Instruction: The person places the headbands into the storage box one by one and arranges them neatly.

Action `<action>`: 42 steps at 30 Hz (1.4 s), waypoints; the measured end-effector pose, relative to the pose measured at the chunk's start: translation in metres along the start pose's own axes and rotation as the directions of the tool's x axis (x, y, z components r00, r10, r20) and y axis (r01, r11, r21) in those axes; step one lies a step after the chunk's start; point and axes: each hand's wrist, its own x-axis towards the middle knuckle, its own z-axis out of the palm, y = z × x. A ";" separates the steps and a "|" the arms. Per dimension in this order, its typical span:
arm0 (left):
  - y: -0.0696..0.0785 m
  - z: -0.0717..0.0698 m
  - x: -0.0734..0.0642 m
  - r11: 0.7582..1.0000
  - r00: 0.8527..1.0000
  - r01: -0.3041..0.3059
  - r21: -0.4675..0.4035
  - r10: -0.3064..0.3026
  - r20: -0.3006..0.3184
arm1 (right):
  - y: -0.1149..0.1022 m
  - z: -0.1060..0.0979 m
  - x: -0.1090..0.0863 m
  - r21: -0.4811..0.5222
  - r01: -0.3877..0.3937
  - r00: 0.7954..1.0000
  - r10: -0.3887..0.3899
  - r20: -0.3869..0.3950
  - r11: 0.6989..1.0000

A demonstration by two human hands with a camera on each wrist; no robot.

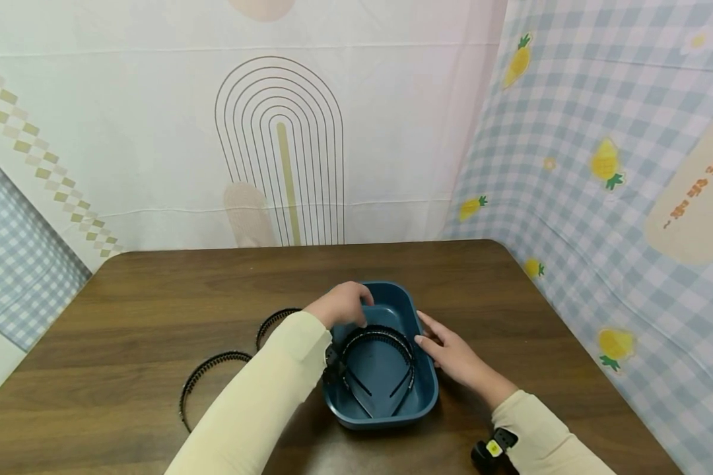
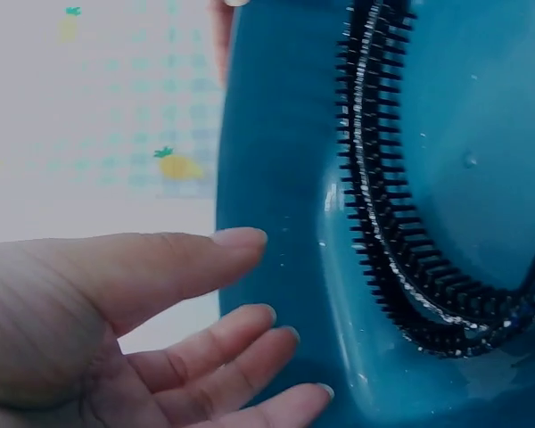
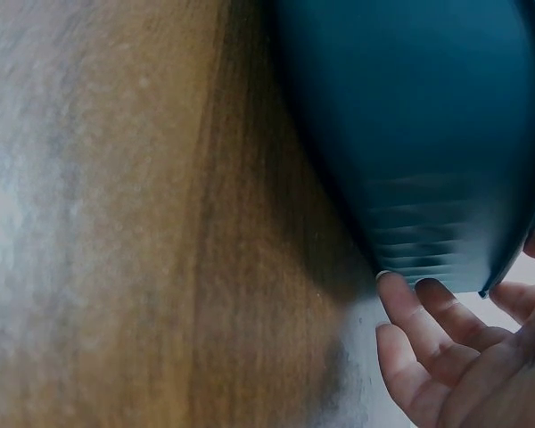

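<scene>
A deep blue plastic basket [image 1: 380, 379] stands on the table. Inside it lie black toothed headbands [image 2: 388, 214], at least two nested together, with glittery bands and their ends toward the near side. My left hand [image 1: 343, 305] hovers over the basket's far left part, thumb and fingers spread and holding nothing; the left wrist view shows it beside the headbands. At the right side of the basket, my right hand [image 1: 456, 359] has its fingertips against the outer wall and its thumb at the rim. Its fingers are fairly straight in the right wrist view.
Left of the basket, a black headband [image 1: 199, 376] lies on the brown wooden table [image 1: 125, 343]. Another headband [image 1: 269, 323] lies farther back, partly hidden by my left sleeve. Patterned cloth [image 1: 392, 132] hangs behind the table, and checked cloth hangs along its right side.
</scene>
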 end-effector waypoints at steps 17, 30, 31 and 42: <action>-0.022 -0.022 -0.010 0.937 1.000 -0.028 -0.349 0.028 -0.006 | -0.004 -0.001 -0.003 -0.003 -0.004 1.000 0.005 0.010 1.000; -0.051 -0.046 -0.026 0.860 0.999 -0.041 -0.509 0.048 0.001 | -0.004 -0.001 -0.003 0.012 0.007 1.000 -0.007 0.020 1.000; -0.054 -0.048 -0.028 0.856 0.999 -0.041 -0.516 0.045 -0.005 | -0.004 -0.001 -0.003 0.010 0.007 1.000 -0.007 0.020 1.000; -0.081 -0.057 -0.038 0.908 0.998 -0.037 -0.418 0.016 -0.052 | -0.004 -0.001 -0.003 0.015 0.009 1.000 -0.010 0.022 1.000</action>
